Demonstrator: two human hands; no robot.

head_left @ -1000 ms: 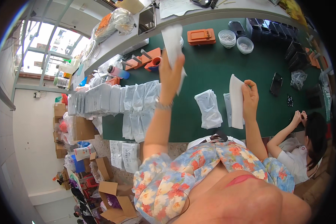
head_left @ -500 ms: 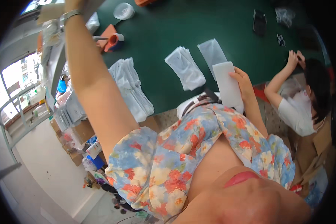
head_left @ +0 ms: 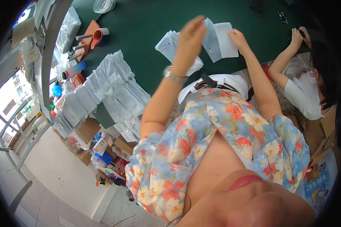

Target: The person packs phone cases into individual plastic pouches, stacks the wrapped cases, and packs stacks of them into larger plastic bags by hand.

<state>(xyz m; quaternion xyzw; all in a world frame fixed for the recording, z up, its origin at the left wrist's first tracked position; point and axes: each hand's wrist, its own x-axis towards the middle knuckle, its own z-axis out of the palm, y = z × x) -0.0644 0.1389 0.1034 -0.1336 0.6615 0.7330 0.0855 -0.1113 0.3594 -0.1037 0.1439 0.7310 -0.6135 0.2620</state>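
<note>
My left hand (head_left: pixel 189 45), with a metal watch band on its wrist, is raised over a stack of frosted plastic bags (head_left: pixel 166 44). Its fingers are stretched out, slightly blurred, and nothing shows in them. A white rectangular sheet (head_left: pixel 225 39) is pinched at its right edge by my right hand (head_left: pixel 237 41). To the left of that sheet, and touching or overlapping it, lies a single frosted bag (head_left: pixel 211 43) with small dark dots. Many more frosted bags (head_left: pixel 121 90) lie in overlapping rows at the left of the green table (head_left: pixel 140 19).
An orange tape dispenser (head_left: pixel 89 38), a blue bottle (head_left: pixel 74 70) and a clear round tub (head_left: pixel 104 5) stand at the far left. At the right a co-worker's hands (head_left: pixel 297 39) rest on the table edge. A dark phone (head_left: pixel 257 4) lies beyond, near a small black-and-white item (head_left: pixel 282 17).
My left hand has come back from the far left to above the middle bag stack. My right hand has moved the white sheet away from my body, alongside the single bag. The view has shifted.
</note>
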